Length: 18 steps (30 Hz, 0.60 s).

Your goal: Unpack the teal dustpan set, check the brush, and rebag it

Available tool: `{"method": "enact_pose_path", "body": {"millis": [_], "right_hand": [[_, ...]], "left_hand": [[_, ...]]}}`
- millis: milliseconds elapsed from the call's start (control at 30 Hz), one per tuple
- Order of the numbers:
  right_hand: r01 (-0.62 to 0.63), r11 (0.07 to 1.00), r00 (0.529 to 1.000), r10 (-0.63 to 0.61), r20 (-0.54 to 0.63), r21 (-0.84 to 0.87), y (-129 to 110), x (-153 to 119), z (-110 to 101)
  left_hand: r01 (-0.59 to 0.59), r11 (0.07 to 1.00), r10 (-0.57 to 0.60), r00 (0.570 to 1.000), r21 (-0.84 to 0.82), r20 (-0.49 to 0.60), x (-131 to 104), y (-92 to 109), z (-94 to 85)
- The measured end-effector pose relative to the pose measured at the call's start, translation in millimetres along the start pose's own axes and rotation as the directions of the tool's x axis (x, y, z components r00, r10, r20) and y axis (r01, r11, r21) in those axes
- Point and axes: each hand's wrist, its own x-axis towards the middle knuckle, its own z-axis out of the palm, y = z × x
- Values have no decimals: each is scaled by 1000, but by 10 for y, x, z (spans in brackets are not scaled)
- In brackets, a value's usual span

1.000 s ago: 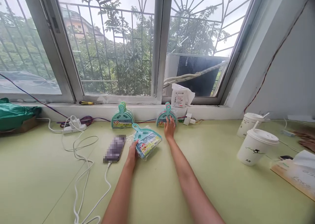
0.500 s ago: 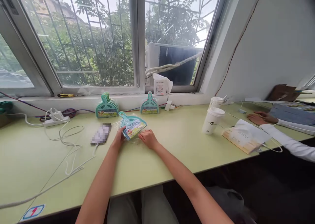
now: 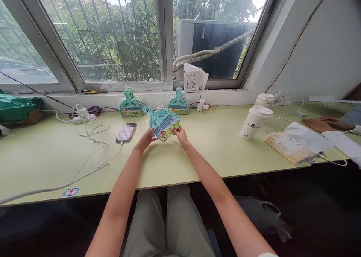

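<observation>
— What do the two hands have between them?

— A teal mini dustpan-and-brush set (image 3: 163, 123) in a clear plastic wrapper. The left hand (image 3: 146, 139) is clamped on its lower left edge, the right hand (image 3: 180, 133) on its lower right corner, fingers closed on the packet from both sides. It sits tilted, handle pointing up and to the left, label end toward the person, probably so the printed card faces them.

— Is it resting on the counter?

— It looks raised a little off the pale green counter (image 3: 214, 144), but I cannot tell for certain whether the lower edge touches.

— Are there more of the same?

— Yes. A stack of sets (image 3: 131, 106) leans upright against the ledge under the window, and just to its right a single set (image 3: 178, 104) leans the same way. Propped like that, handles up, they stay out of the working area and are easy to pick off.

— What else is close by?

— A phone (image 3: 126, 133) lies flat just left of the left hand, with a white cable (image 3: 93, 155) trailing off it across the counter. A power strip (image 3: 81, 116) sits further left near the wall.

— And on the right?

— Two lidded paper cups (image 3: 255, 121) stand well apart from the hands, then a tissue pack (image 3: 296, 146). Beyond that, another person's hand (image 3: 324, 124) rests flat on the counter.
</observation>
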Motion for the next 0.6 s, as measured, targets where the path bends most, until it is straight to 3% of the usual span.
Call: {"method": "enact_pose_path", "body": {"millis": [100, 267, 400, 467, 600], "right_hand": [[-4, 999, 999, 6, -42, 49, 20, 39, -3], [88, 996, 983, -88, -162, -8, -61, 40, -60], [105, 988, 994, -100, -53, 113, -201, -15, -115], [48, 987, 997, -56, 46, 153, -254, -51, -120], [-68, 985, 993, 52, 103, 160, -304, -113, -98]], "left_hand": [[-38, 995, 33, 998, 90, 60, 29, 17, -53], [-128, 966, 97, 985, 225, 143, -15, 90, -66], [-177, 945, 139, 978, 276, 153, -45, 93, -28], [-178, 949, 155, 982, 259, 108, -19, 65, -25], [-108, 980, 132, 981, 167, -142, 87, 28, -105]]}}
